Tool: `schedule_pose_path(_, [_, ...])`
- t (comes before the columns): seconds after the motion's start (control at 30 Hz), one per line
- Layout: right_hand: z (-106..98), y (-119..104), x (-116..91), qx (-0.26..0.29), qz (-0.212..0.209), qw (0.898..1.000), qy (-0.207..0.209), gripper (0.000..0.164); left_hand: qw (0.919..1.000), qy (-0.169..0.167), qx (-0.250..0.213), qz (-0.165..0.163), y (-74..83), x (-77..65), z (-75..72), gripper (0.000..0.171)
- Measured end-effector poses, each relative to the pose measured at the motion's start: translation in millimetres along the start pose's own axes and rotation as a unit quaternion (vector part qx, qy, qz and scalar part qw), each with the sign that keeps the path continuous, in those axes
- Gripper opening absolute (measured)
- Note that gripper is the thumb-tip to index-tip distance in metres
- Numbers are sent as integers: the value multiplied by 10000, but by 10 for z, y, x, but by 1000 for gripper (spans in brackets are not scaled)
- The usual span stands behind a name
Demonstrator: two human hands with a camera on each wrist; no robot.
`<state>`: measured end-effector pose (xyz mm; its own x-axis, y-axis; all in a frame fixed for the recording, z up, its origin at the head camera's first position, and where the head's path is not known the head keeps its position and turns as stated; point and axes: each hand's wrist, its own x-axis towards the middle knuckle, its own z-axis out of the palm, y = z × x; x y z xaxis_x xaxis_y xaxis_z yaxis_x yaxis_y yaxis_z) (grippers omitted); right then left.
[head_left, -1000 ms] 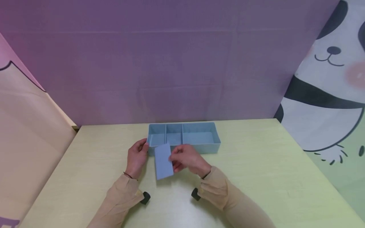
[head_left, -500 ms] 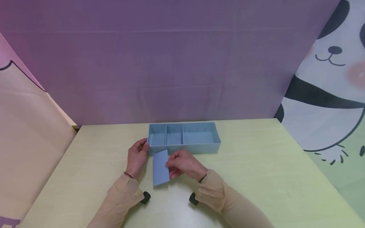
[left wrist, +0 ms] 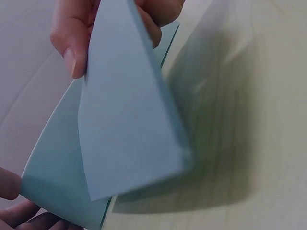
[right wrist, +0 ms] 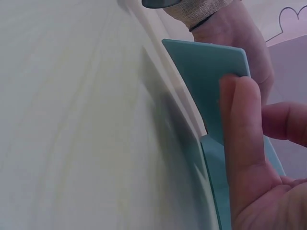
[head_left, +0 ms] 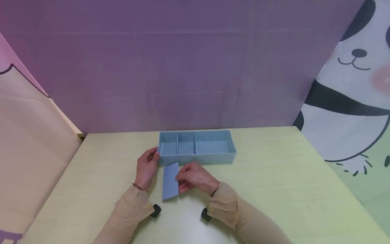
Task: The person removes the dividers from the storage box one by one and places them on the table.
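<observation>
One blue panel [head_left: 170, 182] clamped by one edge in right hand's [head_left: 195, 178] grip, lower centre of head frame, near box [head_left: 210, 158]. Box end gripped by left hand [head_left: 147, 169]. Panel could be twisted or dropped if pinch slackened.

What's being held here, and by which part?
The right hand pinches the blue panel by its right edge; the left hand holds the tray by its left end.

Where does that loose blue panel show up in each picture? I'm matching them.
Head: panel left of centre, low, before the box.
Left wrist: centre-left, large, reaching the top edge.
Right wrist: upper right, partly behind the right hand.
Shared landmark: the box.
</observation>
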<state>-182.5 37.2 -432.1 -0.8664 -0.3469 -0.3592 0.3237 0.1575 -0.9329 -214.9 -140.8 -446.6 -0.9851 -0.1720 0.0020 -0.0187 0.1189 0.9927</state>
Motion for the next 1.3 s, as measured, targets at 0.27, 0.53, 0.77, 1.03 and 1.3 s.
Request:
schedule_pose_path(0.27, [25,54,29,-84,66,9999,-76,11,10000,11,-11,-8,-4,11,5,32])
schedule_pose_path(0.53, [36,84,46,-103,144,9998,-48,11,10000,20,52,-71,1,2,11,32])
schedule_pose_path(0.77, [48,81,33,-215,190,9995,111,10,9999,24,87,-100,1,2,12,33])
schedule_pose_path(1.03, [40,103,40,-153,150,9998,29,9,10000,22,53,-78,4,2,16,32])
schedule_pose_path(1.3, [35,110,45,-239,146,9996,0,8,10000,20,45,-74,10,-7,18,32])
